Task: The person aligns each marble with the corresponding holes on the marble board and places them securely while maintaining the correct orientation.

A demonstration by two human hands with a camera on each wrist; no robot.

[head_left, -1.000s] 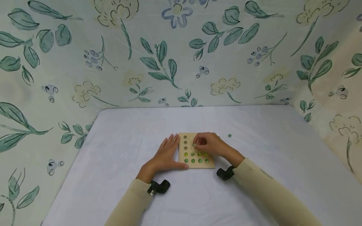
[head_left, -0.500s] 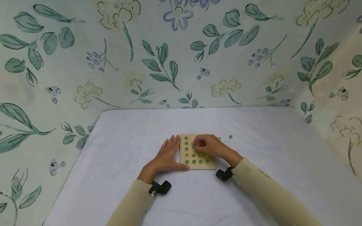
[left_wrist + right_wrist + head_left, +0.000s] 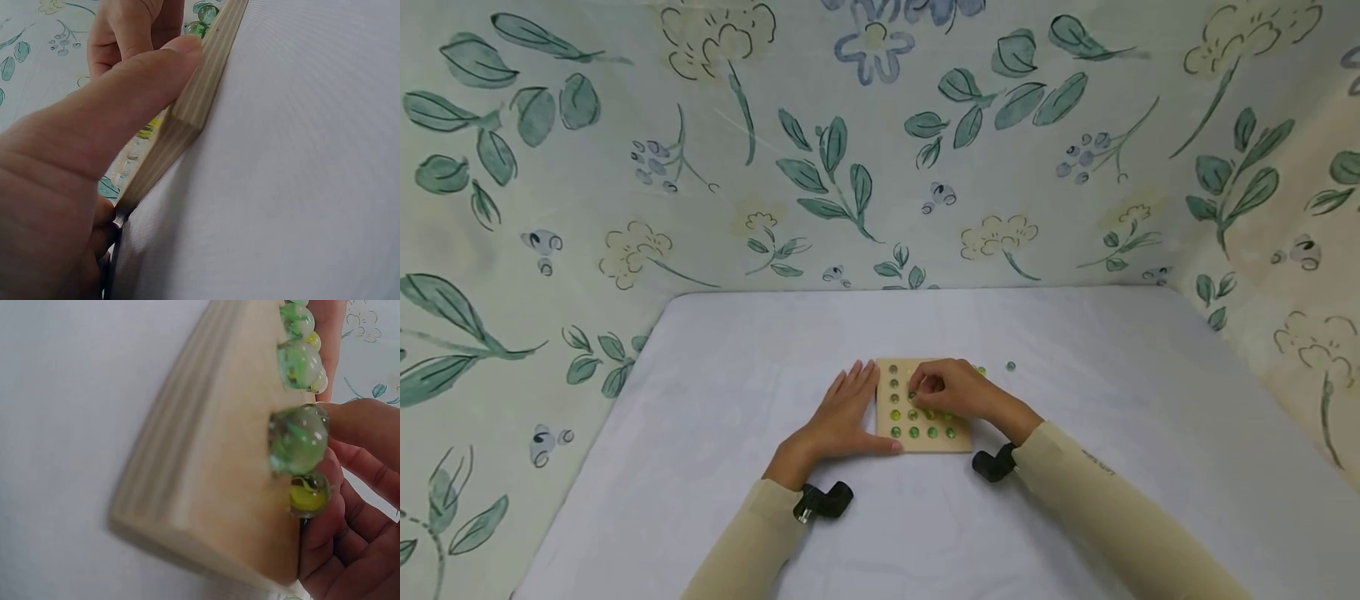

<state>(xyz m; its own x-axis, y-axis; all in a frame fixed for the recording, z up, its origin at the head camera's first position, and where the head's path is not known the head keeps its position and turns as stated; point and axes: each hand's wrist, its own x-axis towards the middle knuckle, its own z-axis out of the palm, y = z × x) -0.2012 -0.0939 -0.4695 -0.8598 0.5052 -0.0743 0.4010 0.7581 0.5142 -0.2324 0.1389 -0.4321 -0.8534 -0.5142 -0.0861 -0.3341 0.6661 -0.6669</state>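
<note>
A pale wooden board (image 3: 934,446) lies on the white cloth with rows of glass marbles set on its face. My left hand (image 3: 838,421) is spread along its left side; the thumb (image 3: 140,78) reaches over the near edge in the left wrist view. Over the second column, my right hand (image 3: 953,388) pinches a green marble (image 3: 913,396) between thumb and index finger, just beyond the two nearest rows. In the right wrist view, a green marble (image 3: 300,440) and a yellow-cored marble (image 3: 310,492) stand on the board close to the right fingers. The right hand hides the board's far right part.
Two loose marbles lie beyond the board: a green marble (image 3: 1011,366) farther right and a yellowish marble (image 3: 981,370) beside the right hand. A white cloth (image 3: 737,358) covers the table. Behind it hangs a leaf-and-flower patterned backdrop (image 3: 895,150).
The right hand has shifted slightly toward the near side of the board with the pinched marble. The yellowish loose marble shows more beside it. My left hand stays at the board's edge.
</note>
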